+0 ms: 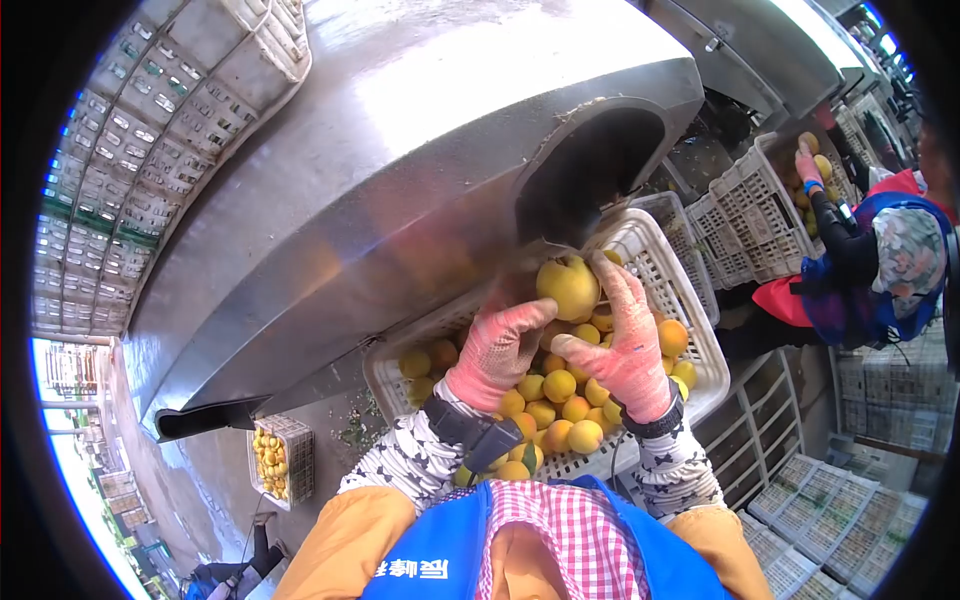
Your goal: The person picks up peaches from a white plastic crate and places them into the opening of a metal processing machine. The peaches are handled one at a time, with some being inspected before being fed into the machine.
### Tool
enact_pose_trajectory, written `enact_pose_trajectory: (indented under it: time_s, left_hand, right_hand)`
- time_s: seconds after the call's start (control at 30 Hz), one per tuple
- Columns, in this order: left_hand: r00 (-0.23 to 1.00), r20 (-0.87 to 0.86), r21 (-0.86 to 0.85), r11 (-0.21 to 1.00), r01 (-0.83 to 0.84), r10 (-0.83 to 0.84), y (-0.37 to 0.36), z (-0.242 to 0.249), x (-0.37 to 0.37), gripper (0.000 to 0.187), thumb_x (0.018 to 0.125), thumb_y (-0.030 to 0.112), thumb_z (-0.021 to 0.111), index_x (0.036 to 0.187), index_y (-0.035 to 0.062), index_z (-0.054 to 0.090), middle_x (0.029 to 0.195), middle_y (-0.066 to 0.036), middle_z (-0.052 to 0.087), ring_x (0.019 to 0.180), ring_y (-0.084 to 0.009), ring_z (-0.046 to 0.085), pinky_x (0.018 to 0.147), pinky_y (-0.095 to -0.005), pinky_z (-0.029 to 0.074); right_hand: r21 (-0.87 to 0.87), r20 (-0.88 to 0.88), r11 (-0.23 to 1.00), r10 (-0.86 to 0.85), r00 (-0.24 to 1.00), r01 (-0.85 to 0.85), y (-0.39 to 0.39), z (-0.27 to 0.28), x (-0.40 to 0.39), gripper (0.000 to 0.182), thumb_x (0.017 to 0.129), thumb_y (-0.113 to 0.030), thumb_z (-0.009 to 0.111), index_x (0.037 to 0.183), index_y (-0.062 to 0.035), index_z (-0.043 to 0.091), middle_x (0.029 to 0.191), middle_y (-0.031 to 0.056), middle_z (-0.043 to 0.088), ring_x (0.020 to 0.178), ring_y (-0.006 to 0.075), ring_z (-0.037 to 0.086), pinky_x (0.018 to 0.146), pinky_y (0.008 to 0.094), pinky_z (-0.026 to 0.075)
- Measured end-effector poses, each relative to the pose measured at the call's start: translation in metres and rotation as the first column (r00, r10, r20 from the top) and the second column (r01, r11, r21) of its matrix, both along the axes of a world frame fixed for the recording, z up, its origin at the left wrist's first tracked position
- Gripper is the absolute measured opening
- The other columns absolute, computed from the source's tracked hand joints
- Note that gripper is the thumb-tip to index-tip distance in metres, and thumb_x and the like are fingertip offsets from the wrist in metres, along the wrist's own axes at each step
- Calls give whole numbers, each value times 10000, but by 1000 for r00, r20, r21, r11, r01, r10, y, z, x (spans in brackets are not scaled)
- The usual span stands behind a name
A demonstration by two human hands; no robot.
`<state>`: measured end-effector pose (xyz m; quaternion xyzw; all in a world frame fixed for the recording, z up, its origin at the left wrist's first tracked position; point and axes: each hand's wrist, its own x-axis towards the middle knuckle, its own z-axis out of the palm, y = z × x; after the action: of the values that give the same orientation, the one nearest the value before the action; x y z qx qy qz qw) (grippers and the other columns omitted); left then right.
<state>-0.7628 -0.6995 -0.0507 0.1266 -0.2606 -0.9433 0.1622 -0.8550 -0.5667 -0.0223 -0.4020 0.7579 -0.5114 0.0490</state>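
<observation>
A large yellow peach (568, 288) is held up between my two gloved hands, above a white plastic crate (712, 375). My left hand (498, 345), in a pink-and-white glove, is closed at the peach's left side, its thumb against the lower edge. At the right side, my right hand (628, 345) curves its fingers along the fruit, thumb pointing inward below it. Some fingertips are hidden behind the peach. Many smaller yellow-orange peaches (575, 408) fill the crate under my hands, and a green leaf lies among those near my left wrist.
A metal chute (400, 220) with a dark opening (590, 165) rises beyond the crate. At right, a co-worker (880, 250) reaches into another fruit crate (765, 200). A smaller crate of fruit (270, 462) stands on the floor at left. Stacked crates (840, 515) sit lower right.
</observation>
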Motion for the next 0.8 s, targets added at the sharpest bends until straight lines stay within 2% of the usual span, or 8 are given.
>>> enact_pose_trajectory:
  time_s: [0.07, 0.2, 0.27, 0.37, 0.47, 0.53, 0.6, 0.8]
  left_hand:
    - [995, -74, -248, 966, -77, 60, 4, 3, -2, 348, 939, 101, 601, 1272, 6, 577, 1298, -109, 581, 1200, -221, 568, 1067, -366, 437]
    - [996, -66, 64, 996, -60, 64, 2, -24, 2, 284, 901, 42, 607, 1181, -1, 625, 1282, -108, 582, 1207, -217, 555, 1077, -349, 417]
    - [967, -28, -604, 767, -218, 253, 4, -75, 12, 260, 928, 61, 589, 1178, 14, 644, 1253, -90, 598, 1182, -196, 568, 1071, -333, 417]
    - [848, 480, -797, 515, 315, 225, -6, -105, 28, 365, 909, 242, 648, 1222, 57, 623, 1305, -141, 577, 1208, -264, 558, 1070, -383, 415]
    - [699, 659, -750, 177, 637, 277, -11, -163, 42, 637, 818, 404, 721, 1334, 82, 534, 1372, -202, 507, 1275, -364, 483, 1084, -466, 387]
    - [746, 647, -689, -297, 661, 161, -22, -173, 42, 791, 784, 471, 720, 1459, 174, 433, 1403, -207, 487, 1309, -387, 449, 1081, -499, 376]
    - [588, 803, -519, -375, 768, 92, -28, -190, 44, 839, 725, 549, 734, 1432, 175, 480, 1452, -181, 443, 1381, -400, 352, 1103, -516, 336]
    - [433, 901, -243, -784, 571, 37, -32, -206, 20, 775, 632, 605, 780, 1270, 182, 662, 1450, -152, 456, 1329, -405, 415, 1076, -502, 373]
  right_hand:
    - [49, 227, 999, -13, 974, 2, 2, -4, -1, 794, 701, -177, 851, 1391, -2, 498, 1262, 202, 588, 1189, 341, 589, 1007, 415, 485]
    - [-25, -75, 996, -85, 994, 84, -24, -9, -19, 804, 692, -236, 860, 1372, 6, 504, 1193, 208, 604, 1084, 360, 623, 928, 413, 516]
    - [33, -189, 977, -203, 961, 213, -46, -11, -34, 781, 700, -248, 849, 1360, -1, 512, 1127, 203, 611, 983, 390, 630, 847, 433, 537]
    - [74, -465, 966, -186, 865, 248, -97, -41, -69, 618, 719, -242, 832, 1245, -30, 587, 1026, 179, 629, 937, 397, 630, 794, 452, 539]
    - [279, -457, 941, -43, 889, 189, -107, -14, -86, 525, 739, -227, 830, 1184, -37, 625, 1026, 154, 639, 914, 336, 649, 781, 418, 545]
    - [-228, 180, 973, 68, 981, -26, -71, 10, -94, 490, 779, -210, 811, 1206, -41, 640, 1032, 134, 657, 885, 261, 656, 787, 385, 540]
    - [-189, 438, 959, -112, 892, 213, -31, -12, -95, 479, 805, -186, 788, 1234, -36, 638, 1027, 133, 672, 902, 224, 649, 819, 355, 520]
    - [625, -59, 765, -150, 987, 154, -18, -169, -65, 561, 786, -320, 778, 1243, -33, 627, 1090, 188, 678, 1062, 368, 638, 929, 430, 503]
